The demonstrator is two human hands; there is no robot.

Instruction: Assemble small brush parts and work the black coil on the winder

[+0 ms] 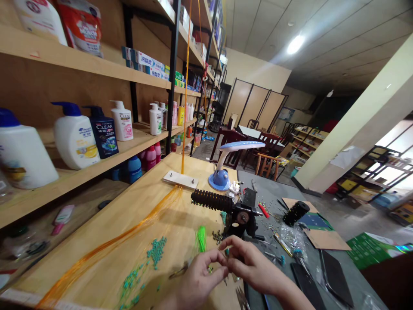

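Observation:
Both of my hands meet low in the middle of the view, over the edge of a wooden table [167, 206]. My left hand [201, 280] has its fingers curled in a pinch on something tiny that I cannot make out. My right hand [254, 267] pinches a small teal bead [227, 252] between thumb and fingertips. Loose teal beads [156, 252] lie scattered on the wood to the left. A bundle of green strands [201, 239] lies just beyond my hands. Behind them stands a black vise [240, 219] with a long ridged black handle [211, 200].
Orange strands [129, 232] run across the table up to a small wooden plate [180, 179]. A blue desk lamp [226, 168] stands behind. Shelves [97, 159] with shampoo bottles line the left. Tools, cardboard and dark cases [335, 275] litter the grey mat [329, 224] on the right.

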